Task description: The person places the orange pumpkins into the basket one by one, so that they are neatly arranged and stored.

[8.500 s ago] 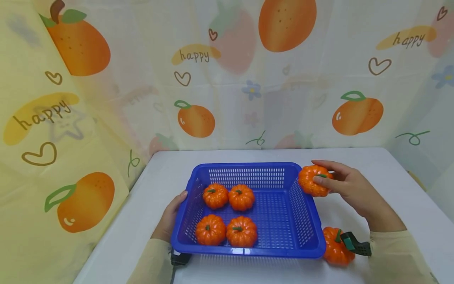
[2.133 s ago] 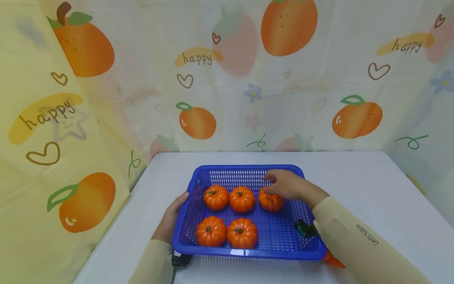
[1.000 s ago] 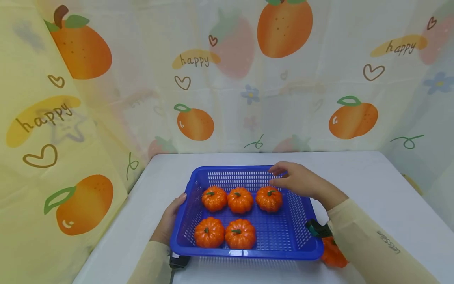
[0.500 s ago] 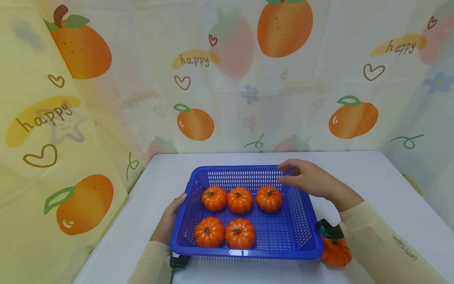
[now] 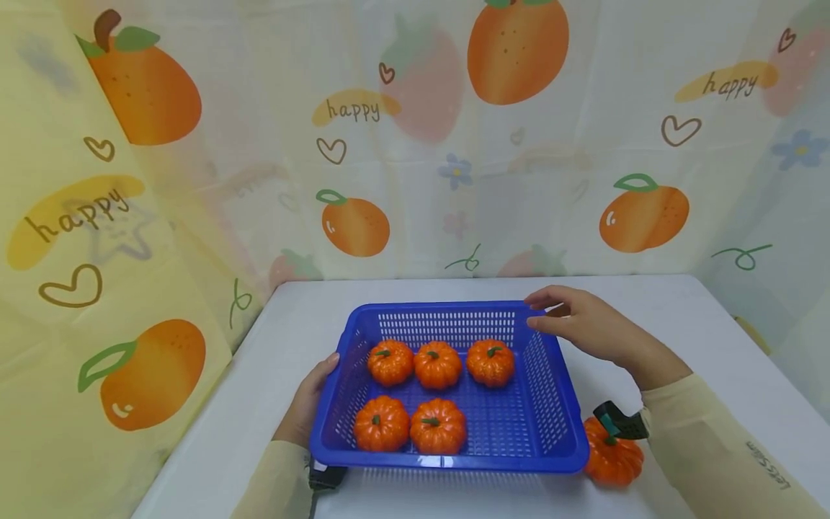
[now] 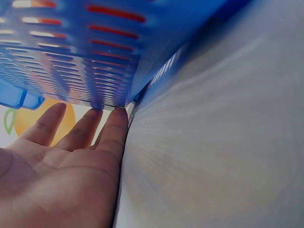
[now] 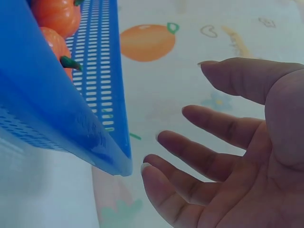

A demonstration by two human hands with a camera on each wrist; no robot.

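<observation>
A blue plastic basket [image 5: 447,461] stands on the white table with several small orange pumpkins in it. Three form the back row, the rightmost pumpkin [image 5: 491,362] a little apart; two, including the front pumpkin [image 5: 438,426], sit at the front left. My left hand [image 5: 310,404] holds the basket's left side, thumb at the rim, and in the left wrist view its fingers [image 6: 80,130] touch the slotted outer wall. My right hand [image 5: 577,321] hovers by the back right corner, fingers spread and loosely bent, nothing in them. Another pumpkin [image 5: 616,461] lies outside, right of the basket.
A black wrist device [image 5: 619,420] on the right sleeve partly covers the outside pumpkin in the head view. A cloth printed with oranges and "happy" [image 5: 353,110] hangs behind and to the left of the table [image 5: 655,310].
My right hand brought a pumpkin from the right into the basket's back row and let go of it, then drew up and right, uncovering the outside pumpkin. The left hand stayed put.
</observation>
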